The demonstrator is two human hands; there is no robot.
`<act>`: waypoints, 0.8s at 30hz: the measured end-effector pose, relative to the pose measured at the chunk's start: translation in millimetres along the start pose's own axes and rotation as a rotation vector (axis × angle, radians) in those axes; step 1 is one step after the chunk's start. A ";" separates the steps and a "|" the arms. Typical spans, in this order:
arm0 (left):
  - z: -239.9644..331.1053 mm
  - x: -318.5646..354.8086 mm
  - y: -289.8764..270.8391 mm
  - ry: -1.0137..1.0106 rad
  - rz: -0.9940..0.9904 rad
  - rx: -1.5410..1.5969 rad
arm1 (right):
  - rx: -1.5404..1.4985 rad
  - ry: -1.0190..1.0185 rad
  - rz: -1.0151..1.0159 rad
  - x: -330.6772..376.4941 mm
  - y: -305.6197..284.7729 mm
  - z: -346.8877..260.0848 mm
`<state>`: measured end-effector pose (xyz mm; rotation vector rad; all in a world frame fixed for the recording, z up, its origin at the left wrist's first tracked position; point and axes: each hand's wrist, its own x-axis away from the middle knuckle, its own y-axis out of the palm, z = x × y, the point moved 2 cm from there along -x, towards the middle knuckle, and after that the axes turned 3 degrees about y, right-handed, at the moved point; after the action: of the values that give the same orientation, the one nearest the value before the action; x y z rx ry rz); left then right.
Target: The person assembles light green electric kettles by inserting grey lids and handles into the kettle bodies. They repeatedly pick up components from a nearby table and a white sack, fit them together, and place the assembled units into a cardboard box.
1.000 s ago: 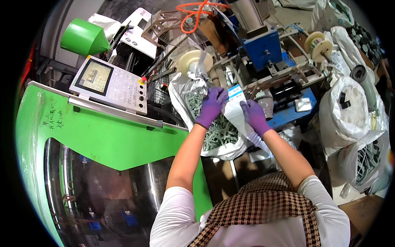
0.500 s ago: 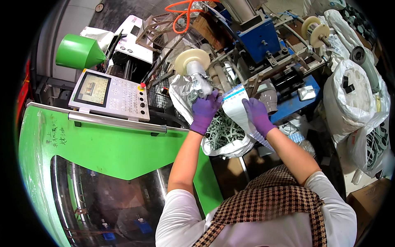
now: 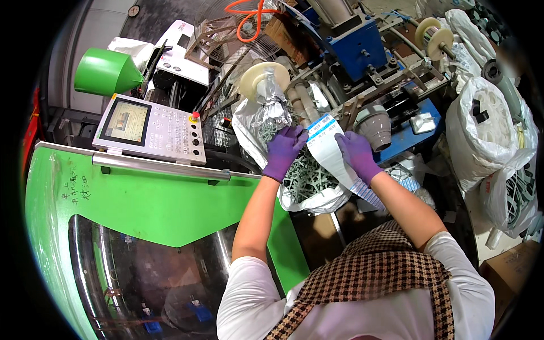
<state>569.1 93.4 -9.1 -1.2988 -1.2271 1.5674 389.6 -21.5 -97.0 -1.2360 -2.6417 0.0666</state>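
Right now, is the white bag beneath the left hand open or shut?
Open: the white bag has its mouth spread, and grey-green pieces show inside it beside the left hand.

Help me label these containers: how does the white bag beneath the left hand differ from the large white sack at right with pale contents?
The bag holds branching grey-green scraps; the sack holds pale material with black pieces on top. The left hand and printed strip partly cover the bag in view, while the sack stands well away from them. Both are white and open-topped.
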 end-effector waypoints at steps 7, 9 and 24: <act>-5.8 -9.5 0.7 -0.050 -0.029 0.209 | -0.032 0.082 -0.043 -3.1 -1.3 1.0; -21.9 -5.3 5.9 0.005 0.006 0.276 | -0.040 0.069 -0.069 -6.2 0.6 11.7; 39.2 2.2 -15.3 0.163 0.221 0.103 | -0.189 -0.324 -0.166 -21.4 -20.2 -24.4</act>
<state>529.9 91.4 6.1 -1.5027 -0.9157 1.6185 393.0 -52.1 -74.4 -1.1372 -3.0846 -0.0126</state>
